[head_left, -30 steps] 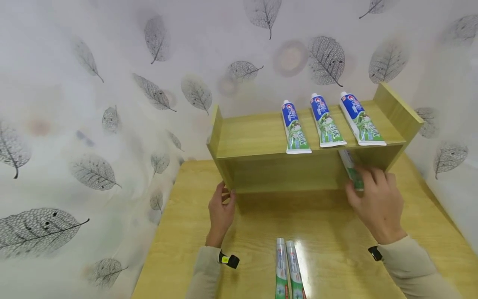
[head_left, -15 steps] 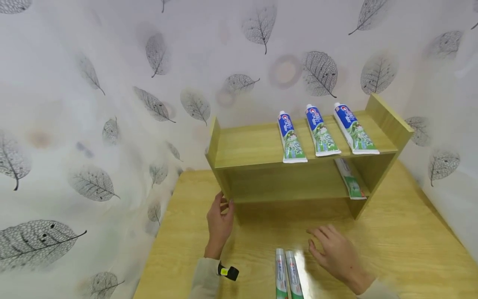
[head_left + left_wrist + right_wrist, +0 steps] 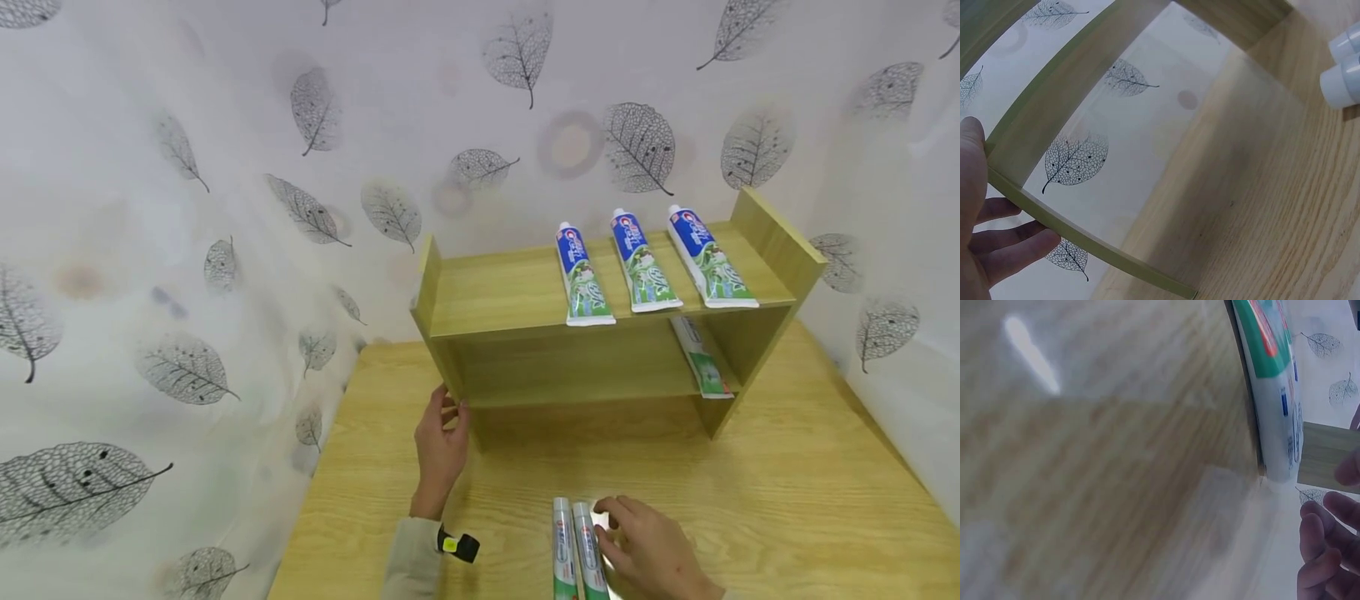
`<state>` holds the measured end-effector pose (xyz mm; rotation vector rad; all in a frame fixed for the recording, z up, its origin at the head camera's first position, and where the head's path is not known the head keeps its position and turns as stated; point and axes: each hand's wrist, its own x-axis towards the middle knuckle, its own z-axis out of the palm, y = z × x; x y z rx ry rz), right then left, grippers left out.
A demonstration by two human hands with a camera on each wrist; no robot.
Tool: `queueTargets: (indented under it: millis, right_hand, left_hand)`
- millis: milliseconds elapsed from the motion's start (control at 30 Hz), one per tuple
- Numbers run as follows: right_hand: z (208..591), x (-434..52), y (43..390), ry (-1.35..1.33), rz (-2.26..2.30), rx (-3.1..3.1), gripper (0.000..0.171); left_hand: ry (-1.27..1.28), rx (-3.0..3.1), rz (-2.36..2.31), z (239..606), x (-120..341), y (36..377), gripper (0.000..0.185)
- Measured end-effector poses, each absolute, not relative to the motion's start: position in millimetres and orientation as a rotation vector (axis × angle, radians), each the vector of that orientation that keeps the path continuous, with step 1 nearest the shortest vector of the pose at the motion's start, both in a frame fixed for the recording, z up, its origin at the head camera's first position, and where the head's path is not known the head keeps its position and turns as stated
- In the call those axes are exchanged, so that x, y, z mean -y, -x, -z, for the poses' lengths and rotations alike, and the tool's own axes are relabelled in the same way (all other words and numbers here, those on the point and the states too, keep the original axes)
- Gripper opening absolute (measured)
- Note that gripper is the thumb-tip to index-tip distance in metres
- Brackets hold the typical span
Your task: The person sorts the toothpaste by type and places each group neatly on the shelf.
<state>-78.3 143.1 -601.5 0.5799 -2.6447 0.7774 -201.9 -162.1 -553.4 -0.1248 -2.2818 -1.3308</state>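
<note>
Left hand: (image 3: 441,442) fingers grasping left side panel of the wooden rack (image 3: 487,292), thumb on one side, fingers on the other; likely steadying it.
Right hand: (image 3: 652,546) fingers loosely bent, released, nothing held; just right of the right counter tube (image 3: 590,550), probably lined up with its cap end for an easy pickup. Contact: can't tell.
Counter pair: left counter tube (image 3: 564,550) right beside the other on the counter (image 3: 810,467), caps far, near ends cut off; likely set there for easy reach.
Upper board: left upper tube (image 3: 585,275), middle upper tube (image 3: 645,262), right upper tube (image 3: 711,258), spaced apart, caps far, crimped ends at near edge; probably so labels show.
Lower board: lower tube (image 3: 701,358) at right end, cap far, probably matching the row above.
Left wrist: black band (image 3: 457,544).
</note>
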Motion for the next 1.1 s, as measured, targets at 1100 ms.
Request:
queueTargets:
  millis: [1100]
  right_hand:
    - [618.7, -138.9, 51.0, -0.705, -1.015, 2.793, 0.025]
  left_hand:
    - [0.139, 2.309, 1.324, 553.5, 163.4, 201.1, 0.041]
